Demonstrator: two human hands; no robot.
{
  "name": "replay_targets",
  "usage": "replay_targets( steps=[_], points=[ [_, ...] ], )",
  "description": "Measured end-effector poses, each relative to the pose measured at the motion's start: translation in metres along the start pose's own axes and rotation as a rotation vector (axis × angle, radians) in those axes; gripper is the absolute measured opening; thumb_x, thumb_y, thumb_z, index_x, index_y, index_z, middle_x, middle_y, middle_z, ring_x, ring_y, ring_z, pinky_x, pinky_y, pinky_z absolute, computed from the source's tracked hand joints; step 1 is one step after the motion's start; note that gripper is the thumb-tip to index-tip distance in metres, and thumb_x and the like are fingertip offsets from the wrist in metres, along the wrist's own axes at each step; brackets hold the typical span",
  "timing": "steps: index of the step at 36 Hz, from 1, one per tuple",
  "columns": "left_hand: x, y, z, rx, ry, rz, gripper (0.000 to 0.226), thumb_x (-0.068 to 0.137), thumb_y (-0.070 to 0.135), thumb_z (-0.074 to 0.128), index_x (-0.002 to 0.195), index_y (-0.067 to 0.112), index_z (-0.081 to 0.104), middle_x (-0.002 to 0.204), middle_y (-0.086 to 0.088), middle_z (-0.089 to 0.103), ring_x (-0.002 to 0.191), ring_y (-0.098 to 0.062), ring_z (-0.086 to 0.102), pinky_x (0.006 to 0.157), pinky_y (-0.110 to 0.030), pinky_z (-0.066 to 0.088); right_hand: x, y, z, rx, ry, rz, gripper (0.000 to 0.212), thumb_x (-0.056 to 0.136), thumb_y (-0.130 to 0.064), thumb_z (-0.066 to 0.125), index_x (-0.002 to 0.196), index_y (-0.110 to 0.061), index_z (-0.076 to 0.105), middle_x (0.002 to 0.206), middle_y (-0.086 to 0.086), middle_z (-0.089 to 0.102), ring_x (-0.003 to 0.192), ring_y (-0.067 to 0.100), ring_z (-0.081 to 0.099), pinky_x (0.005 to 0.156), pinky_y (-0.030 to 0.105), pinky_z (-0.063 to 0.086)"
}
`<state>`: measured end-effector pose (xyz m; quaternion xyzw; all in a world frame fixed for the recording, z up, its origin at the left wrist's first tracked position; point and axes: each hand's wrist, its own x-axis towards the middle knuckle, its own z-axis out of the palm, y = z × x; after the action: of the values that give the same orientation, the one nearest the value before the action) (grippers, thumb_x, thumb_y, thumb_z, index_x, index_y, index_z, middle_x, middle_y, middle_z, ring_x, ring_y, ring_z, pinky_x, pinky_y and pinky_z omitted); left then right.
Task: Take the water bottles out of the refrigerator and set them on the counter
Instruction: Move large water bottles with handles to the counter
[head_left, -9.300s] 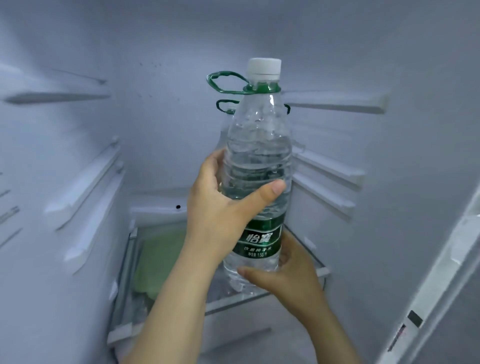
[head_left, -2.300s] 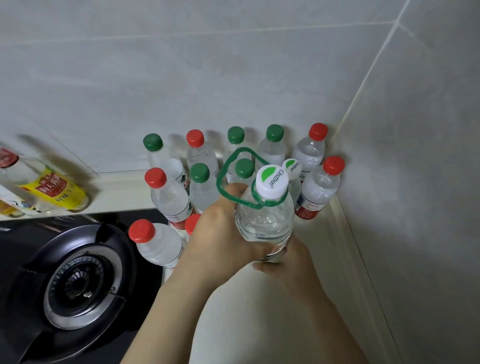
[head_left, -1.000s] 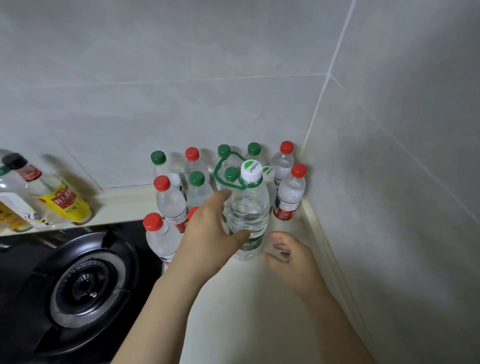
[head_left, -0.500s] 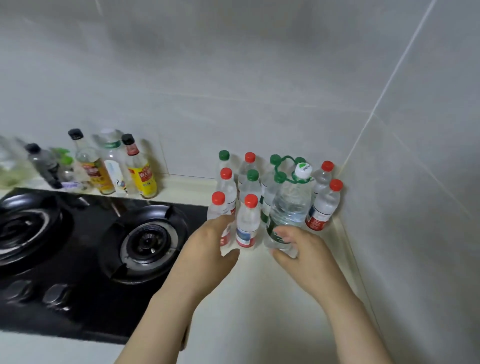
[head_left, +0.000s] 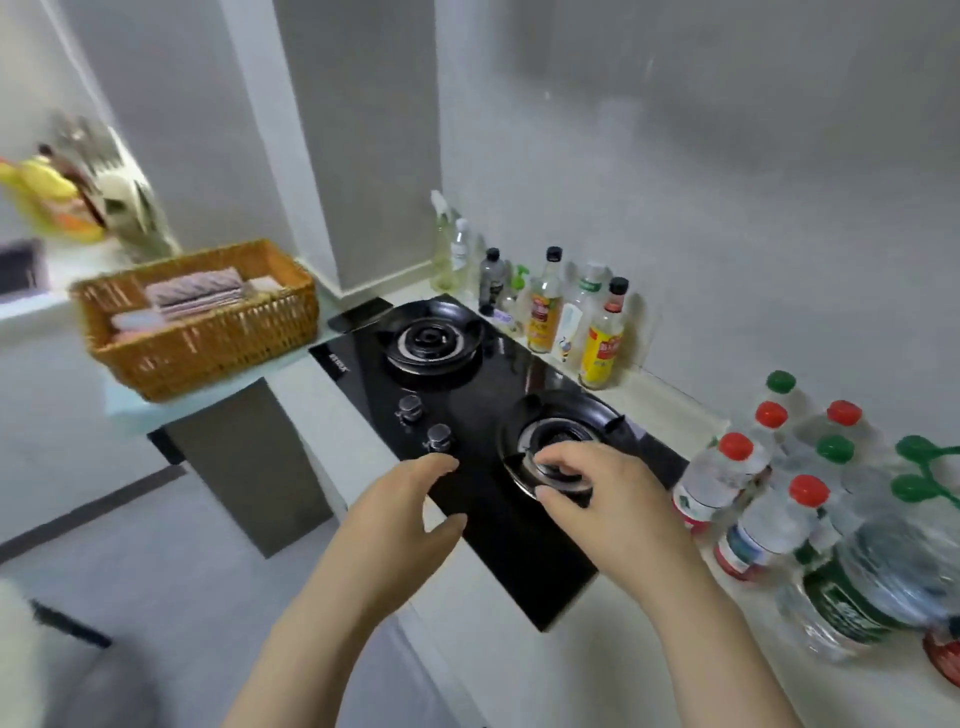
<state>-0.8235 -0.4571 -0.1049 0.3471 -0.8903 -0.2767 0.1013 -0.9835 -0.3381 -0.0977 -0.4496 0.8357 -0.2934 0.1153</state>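
Observation:
Several small water bottles (head_left: 758, 519) with red and green caps stand clustered on the pale counter (head_left: 623, 670) at the far right. In front of them stands the large clear bottle (head_left: 883, 577) with a green label and a green carry loop, blurred by camera motion. My left hand (head_left: 400, 525) and my right hand (head_left: 602, 499) hover empty over the black gas hob (head_left: 483, 499), fingers relaxed, well left of the bottles. The refrigerator is out of view.
Sauce and oil bottles (head_left: 571, 317) line the wall behind the hob. A wicker basket (head_left: 202, 322) with folded cloths sits on a ledge to the left. Grey floor lies below the counter edge at the lower left.
Both hands have let go of the large bottle, which now stands on the counter. The view has swung left, away from the bottles, and both hands moved left over the hob.

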Motion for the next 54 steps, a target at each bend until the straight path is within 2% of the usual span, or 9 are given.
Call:
replay_targets(
  steps=[7, 11, 17, 24, 33, 37, 41, 48, 54],
  points=[
    [-0.057, -0.060, -0.054, -0.005, 0.149, -0.206, 0.047, 0.092, 0.033, 0.058, 0.137, 0.033, 0.044, 0.138, 0.015, 0.050, 0.124, -0.004, 0.048, 0.099, -0.017, 0.039, 0.015, -0.089, 0.048, -0.049, -0.150, -0.268, 0.029, 0.088, -0.027, 0.063, 0.117, -0.032, 0.064, 0.113, -0.019, 0.063, 0.100, 0.001, 0.055, 0.083, 0.018, 0.041],
    [-0.103, -0.095, -0.087, -0.018, 0.243, -0.321, 0.046, 0.093, 0.033, 0.056, 0.137, 0.034, 0.042, 0.138, 0.018, 0.047, 0.125, -0.001, 0.044, 0.091, -0.009, 0.028, 0.011, -0.144, 0.084, -0.022, -0.234, -0.400, 0.030, 0.090, -0.026, 0.062, 0.119, -0.029, 0.064, 0.118, -0.017, 0.063, 0.108, 0.000, 0.055, 0.091, 0.018, 0.042],
    [-0.189, -0.148, -0.138, -0.029, 0.406, -0.495, 0.052, 0.093, 0.036, 0.056, 0.142, 0.034, 0.037, 0.146, 0.017, 0.041, 0.133, -0.002, 0.037, 0.107, -0.020, 0.031, -0.020, -0.242, 0.143, 0.004, -0.345, -0.593, 0.032, 0.090, -0.027, 0.063, 0.121, -0.031, 0.063, 0.121, -0.016, 0.062, 0.106, -0.002, 0.053, 0.092, 0.017, 0.045],
    [-0.296, -0.201, -0.184, 0.000, 0.609, -0.651, 0.049, 0.092, 0.031, 0.059, 0.138, 0.031, 0.043, 0.142, 0.017, 0.045, 0.130, -0.001, 0.040, 0.101, -0.014, 0.029, -0.076, -0.347, 0.200, 0.014, -0.450, -0.822, 0.035, 0.091, -0.034, 0.062, 0.126, -0.035, 0.058, 0.129, -0.018, 0.058, 0.115, -0.003, 0.051, 0.100, 0.019, 0.043],
    [-0.424, -0.235, -0.220, 0.049, 0.872, -0.874, 0.039, 0.091, 0.031, 0.059, 0.129, 0.035, 0.051, 0.114, 0.026, 0.049, 0.109, 0.004, 0.045, 0.085, -0.015, 0.032, -0.159, -0.458, 0.264, 0.121, -0.624, -1.099, 0.032, 0.091, -0.032, 0.060, 0.122, -0.037, 0.059, 0.119, -0.026, 0.057, 0.105, -0.009, 0.046, 0.087, 0.013, 0.036],
    [-0.465, -0.242, -0.230, 0.047, 0.960, -1.006, 0.041, 0.090, 0.033, 0.058, 0.130, 0.037, 0.050, 0.127, 0.021, 0.054, 0.120, -0.002, 0.048, 0.091, -0.020, 0.038, -0.186, -0.503, 0.283, 0.195, -0.693, -1.235, 0.031, 0.089, -0.027, 0.062, 0.119, -0.035, 0.062, 0.109, -0.026, 0.058, 0.105, -0.004, 0.052, 0.083, 0.014, 0.037],
    [-0.496, -0.245, -0.238, 0.081, 1.054, -1.133, 0.042, 0.091, 0.029, 0.057, 0.131, 0.037, 0.048, 0.129, 0.022, 0.051, 0.109, 0.004, 0.042, 0.087, -0.017, 0.033, -0.209, -0.543, 0.301, 0.229, -0.766, -1.384, 0.031, 0.090, -0.028, 0.063, 0.120, -0.032, 0.063, 0.105, -0.026, 0.055, 0.100, -0.003, 0.051, 0.081, 0.008, 0.035],
    [-0.535, -0.244, -0.254, 0.143, 1.219, -1.340, 0.042, 0.091, 0.027, 0.056, 0.132, 0.035, 0.048, 0.129, 0.013, 0.054, 0.112, -0.006, 0.052, 0.087, -0.021, 0.041, -0.247, -0.611, 0.322, 0.287, -0.853, -1.636, 0.032, 0.090, -0.028, 0.064, 0.122, -0.029, 0.062, 0.120, -0.017, 0.063, 0.110, 0.002, 0.056, 0.095, 0.020, 0.043],
    [-0.573, -0.245, -0.262, 0.243, 1.305, -1.472, 0.045, 0.092, 0.026, 0.056, 0.135, 0.035, 0.045, 0.139, 0.013, 0.048, 0.126, -0.007, 0.044, 0.091, -0.017, 0.034, -0.290, -0.654, 0.341, 0.371, -0.904, -1.782, 0.035, 0.088, -0.029, 0.065, 0.123, -0.028, 0.063, 0.119, -0.015, 0.065, 0.111, 0.004, 0.057, 0.097, 0.027, 0.048]
  ],
)
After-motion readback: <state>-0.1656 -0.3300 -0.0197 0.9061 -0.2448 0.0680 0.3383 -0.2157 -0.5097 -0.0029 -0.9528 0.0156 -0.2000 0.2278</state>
